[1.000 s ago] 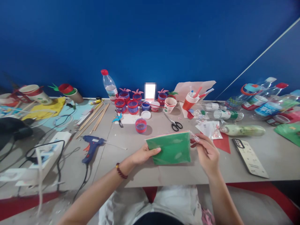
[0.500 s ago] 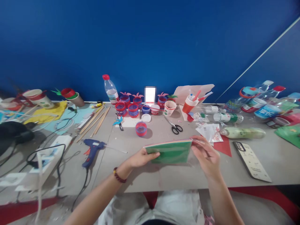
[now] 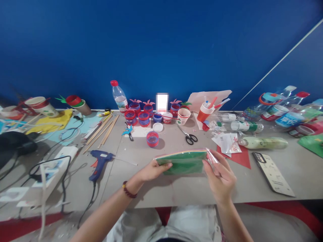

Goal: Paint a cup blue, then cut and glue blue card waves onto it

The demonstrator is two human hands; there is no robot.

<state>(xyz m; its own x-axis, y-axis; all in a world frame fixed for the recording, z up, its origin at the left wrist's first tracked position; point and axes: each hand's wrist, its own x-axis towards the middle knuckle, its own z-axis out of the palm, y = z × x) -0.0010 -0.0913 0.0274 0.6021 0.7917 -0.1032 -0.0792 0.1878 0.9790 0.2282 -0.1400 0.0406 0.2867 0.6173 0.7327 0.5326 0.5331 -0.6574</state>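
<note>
A clear plastic packet of coloured paper (image 3: 186, 162), green on the side facing me, is held above the near part of the table. My left hand (image 3: 153, 169) is closed on its left end, thumb across the green face. At the right end, my right hand (image 3: 220, 173) pinches the loose clear plastic, which is crumpled between the fingers. Just beyond the packet stands a small red and blue ring-shaped cup (image 3: 152, 138). A pair of black-handled scissors (image 3: 191, 138) lies to its right.
A blue glue gun (image 3: 101, 163) and a power strip (image 3: 52, 174) with cords lie at left, near wooden sticks (image 3: 102, 132). Decorated cups (image 3: 130, 117) and a bottle (image 3: 119, 97) stand along the wall. At right are a phone (image 3: 273, 174) and several plastic bottles (image 3: 264, 143).
My right hand has shifted slightly left and turned, its fingers now gathering the plastic at the packet's right end. My left hand keeps its hold in nearly the same place.
</note>
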